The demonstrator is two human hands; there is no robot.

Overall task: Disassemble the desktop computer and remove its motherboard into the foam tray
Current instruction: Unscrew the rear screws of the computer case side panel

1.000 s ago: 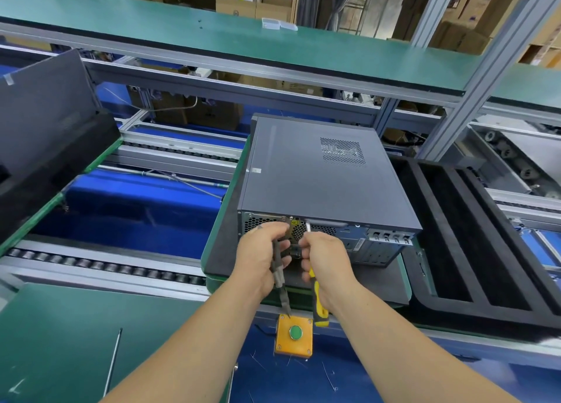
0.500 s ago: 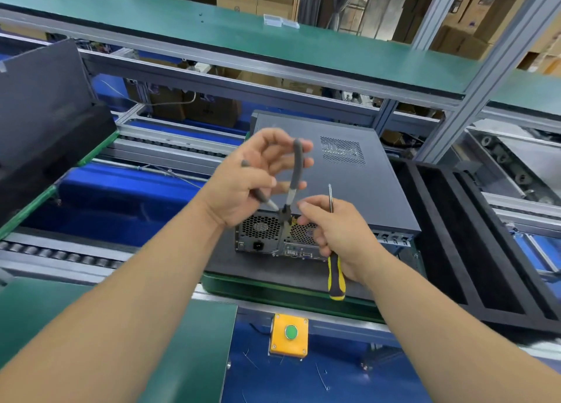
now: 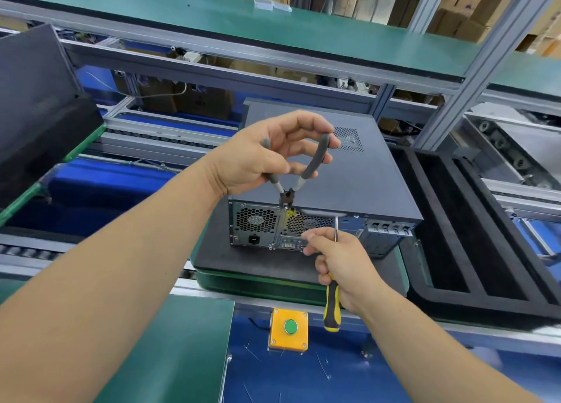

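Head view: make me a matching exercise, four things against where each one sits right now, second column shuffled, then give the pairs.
Things
1. pliers
2. screwdriver
3. push-button box
4. foam tray

Places
A. beside the computer case, on its right
B. held in the left hand, nose at the case's rear top edge
C. on the blue surface below the case
D. held in the right hand, shaft pointing up

Pairs: 1-B, 2-D, 3-C, 4-A

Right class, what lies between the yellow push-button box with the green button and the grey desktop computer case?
In the head view, a black foam mat on a green pallet edge, then a metal rail.
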